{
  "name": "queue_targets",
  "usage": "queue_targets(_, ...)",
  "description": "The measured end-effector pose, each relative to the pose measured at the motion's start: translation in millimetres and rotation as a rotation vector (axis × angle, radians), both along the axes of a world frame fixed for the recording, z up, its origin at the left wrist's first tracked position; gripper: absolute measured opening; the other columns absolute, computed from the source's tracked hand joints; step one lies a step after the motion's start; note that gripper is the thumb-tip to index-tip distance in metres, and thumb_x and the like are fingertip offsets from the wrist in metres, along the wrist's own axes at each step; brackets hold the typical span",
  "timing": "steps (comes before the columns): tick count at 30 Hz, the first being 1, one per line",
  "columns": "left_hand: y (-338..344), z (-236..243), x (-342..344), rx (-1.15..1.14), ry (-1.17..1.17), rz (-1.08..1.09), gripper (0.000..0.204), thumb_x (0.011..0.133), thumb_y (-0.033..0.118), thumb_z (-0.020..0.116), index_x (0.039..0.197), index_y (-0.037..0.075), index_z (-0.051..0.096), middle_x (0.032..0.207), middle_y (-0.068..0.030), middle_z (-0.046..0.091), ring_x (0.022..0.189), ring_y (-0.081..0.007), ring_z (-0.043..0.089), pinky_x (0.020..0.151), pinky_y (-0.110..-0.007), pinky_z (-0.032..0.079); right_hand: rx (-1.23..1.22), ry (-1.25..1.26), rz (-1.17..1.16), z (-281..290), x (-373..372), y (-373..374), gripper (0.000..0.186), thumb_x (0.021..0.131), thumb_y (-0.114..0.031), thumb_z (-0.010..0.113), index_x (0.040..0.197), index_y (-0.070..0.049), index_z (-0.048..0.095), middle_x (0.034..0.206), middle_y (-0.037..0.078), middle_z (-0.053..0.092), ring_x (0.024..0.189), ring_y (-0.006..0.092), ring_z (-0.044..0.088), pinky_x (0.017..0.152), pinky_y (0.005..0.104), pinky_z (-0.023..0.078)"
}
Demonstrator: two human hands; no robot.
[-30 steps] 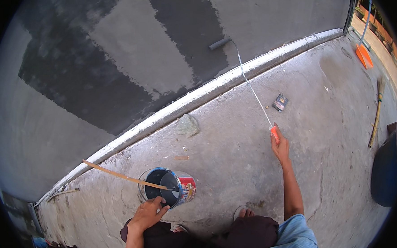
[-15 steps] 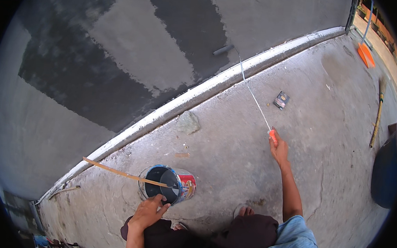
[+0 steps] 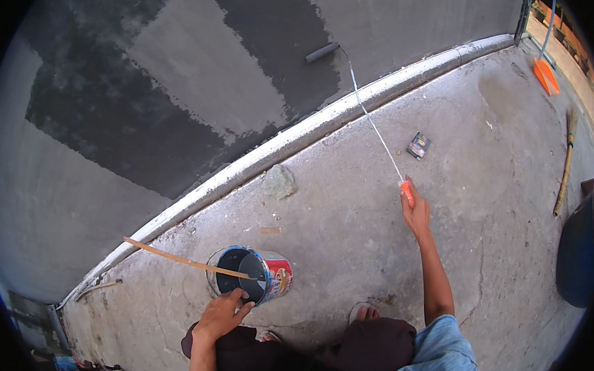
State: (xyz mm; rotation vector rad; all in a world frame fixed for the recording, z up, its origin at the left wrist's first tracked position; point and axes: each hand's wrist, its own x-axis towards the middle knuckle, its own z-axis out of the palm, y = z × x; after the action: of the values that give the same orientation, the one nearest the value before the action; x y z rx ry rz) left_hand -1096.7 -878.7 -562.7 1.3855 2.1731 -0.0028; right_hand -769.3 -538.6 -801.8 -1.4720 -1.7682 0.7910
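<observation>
My right hand (image 3: 416, 213) is closed round the orange handle (image 3: 408, 192) of a paint roller. From it a long thin rod (image 3: 375, 128) reaches to the dark roller sleeve (image 3: 322, 52), which touches the wall (image 3: 206, 63) on a band of dark grey paint. My left hand (image 3: 221, 316) grips the near rim of a paint bucket (image 3: 279, 276), fingers over its edge. The bucket tilts towards the left, with dark grey paint inside. A wooden stick (image 3: 179, 258) lies across the bucket's mouth, one end inside and the other reaching the wall's base.
A pale ledge (image 3: 299, 140) runs along the wall's foot. On the concrete floor lie a stone (image 3: 280, 182), a small dark packet (image 3: 418, 145) and a brownish scrap (image 3: 270, 230). At the right are a broom (image 3: 566, 163), an orange dustpan (image 3: 546, 77) and a blue barrel (image 3: 577, 257).
The roller sleeve has moved up the wall and slightly left along the dark band. My right hand has risen a little with the handle. The left hand stays on the bucket.
</observation>
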Motion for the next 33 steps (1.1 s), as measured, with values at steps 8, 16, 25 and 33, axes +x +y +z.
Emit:
queue_targets(8,3.3,1.0,1.9,0.015,-0.015,-0.022,0.030,0.094,0.032,0.064,0.107,0.005,0.058,0.088,-0.0194,0.070,0.087,-0.0378,0.068,0.078,-0.045,0.052,-0.006,-0.072,0.003,-51.5,19.3,-10.4,0.045,0.094,-0.027,0.060,0.138,-0.014,0.057,0.076,0.027,0.063,0.070,0.0446,0.064,0.062,0.0457,0.049)
queue_targets(16,3.3,-1.8,-2.1,0.006,-0.037,0.008,0.030,0.094,0.031,0.065,0.106,0.004,0.059,0.088,-0.0194,0.070,0.087,-0.0378,0.068,0.078,-0.045,0.052,0.010,-0.092,0.008,-69.7,28.4,-8.7,0.045,0.094,-0.028,0.060,0.137,-0.014,0.058,0.075,0.027,0.063,0.070,0.0452,0.064,0.064,0.0471,0.049)
queue_targets(25,1.1,-1.1,-1.1,-0.005,0.001,-0.023,0.031,0.094,0.032,0.064,0.108,0.005,0.059,0.087,-0.0188,0.070,0.086,-0.0375,0.068,0.078,-0.045,0.052,-0.048,-0.101,-0.017,-67.0,27.2,-15.6,0.044,0.094,-0.028,0.059,0.137,-0.017,0.058,0.073,0.026,0.061,0.069,0.0445,0.063,0.063,0.0478,0.048)
queue_targets(33,6.6,-5.5,0.4,-0.008,-0.041,0.003,0.031,0.094,0.032,0.065,0.108,0.005,0.059,0.091,-0.0192,0.070,0.088,-0.0367,0.068,0.079,-0.044,0.052,-0.019,-0.076,-0.013,-52.8,15.9,-12.4,0.044,0.094,-0.027,0.060,0.136,-0.015,0.059,0.074,0.026,0.062,0.070,0.0443,0.063,0.063,0.0457,0.048)
